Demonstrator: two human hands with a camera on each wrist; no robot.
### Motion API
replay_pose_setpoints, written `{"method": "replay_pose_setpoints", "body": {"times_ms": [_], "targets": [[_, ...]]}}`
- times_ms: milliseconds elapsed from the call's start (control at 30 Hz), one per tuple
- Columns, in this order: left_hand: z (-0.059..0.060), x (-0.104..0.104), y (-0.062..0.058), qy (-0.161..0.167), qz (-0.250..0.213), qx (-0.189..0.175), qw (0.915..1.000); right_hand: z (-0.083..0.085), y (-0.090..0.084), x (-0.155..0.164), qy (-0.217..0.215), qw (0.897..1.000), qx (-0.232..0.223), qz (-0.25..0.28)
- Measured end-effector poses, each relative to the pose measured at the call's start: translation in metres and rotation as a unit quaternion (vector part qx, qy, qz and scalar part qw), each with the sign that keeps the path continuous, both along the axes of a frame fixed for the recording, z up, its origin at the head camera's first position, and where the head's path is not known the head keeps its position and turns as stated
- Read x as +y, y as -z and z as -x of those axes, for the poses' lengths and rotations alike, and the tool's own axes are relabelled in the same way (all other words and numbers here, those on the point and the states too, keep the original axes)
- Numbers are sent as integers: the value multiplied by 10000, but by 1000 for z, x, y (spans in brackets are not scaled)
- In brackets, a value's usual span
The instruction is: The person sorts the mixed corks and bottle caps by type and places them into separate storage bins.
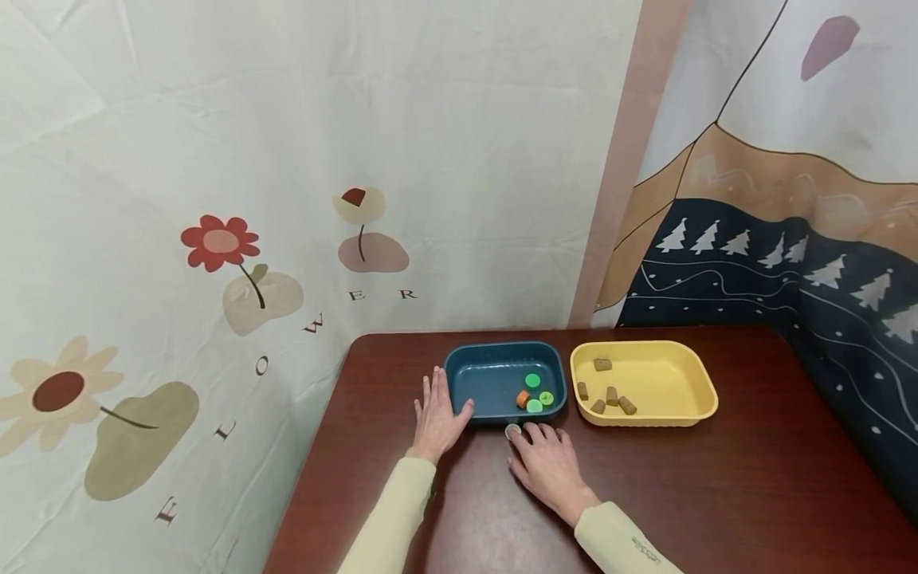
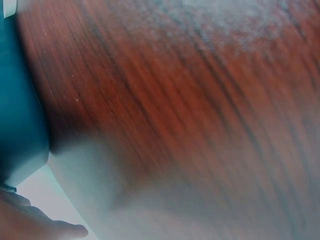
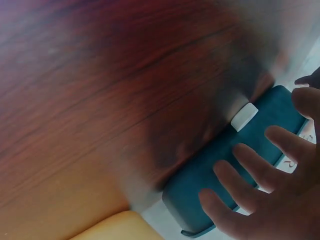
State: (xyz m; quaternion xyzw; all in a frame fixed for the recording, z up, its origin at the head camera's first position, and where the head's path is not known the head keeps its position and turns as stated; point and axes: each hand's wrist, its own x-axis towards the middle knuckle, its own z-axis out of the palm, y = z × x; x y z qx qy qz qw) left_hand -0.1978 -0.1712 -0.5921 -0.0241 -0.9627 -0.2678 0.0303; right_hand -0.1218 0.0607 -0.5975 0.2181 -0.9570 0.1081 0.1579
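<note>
My left hand lies along the left side of the dark blue tray, fingers extended and thumb near its front left corner. In front of the tray is a small white bottle cap, and my right hand reaches over the table with its index fingertip overlapping the cap in the head view. In the right wrist view the fingers are spread, holding nothing, and the white cap stands against the tray's outer wall. Inside the tray's right part lie green caps and an orange cap.
A yellow tray stands just right of the blue one, holding several brown cork-like pieces. Both sit near the back edge of the dark wood table. Behind hangs a printed cloth.
</note>
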Motion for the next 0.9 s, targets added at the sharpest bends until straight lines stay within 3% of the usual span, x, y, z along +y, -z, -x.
{"method": "replay_pose_setpoints", "body": {"times_ms": [400,700,900], "targets": [[1,0,2,-5,34,-17,10000,3,9,-2,223,9997,-44,-117],[2,-1,2,23,70,10,10000,-5,9,6,117,9999,111,-9],[2,0,2,15,17,7,10000,-7,6,7,140,9996,-231,-117]]}}
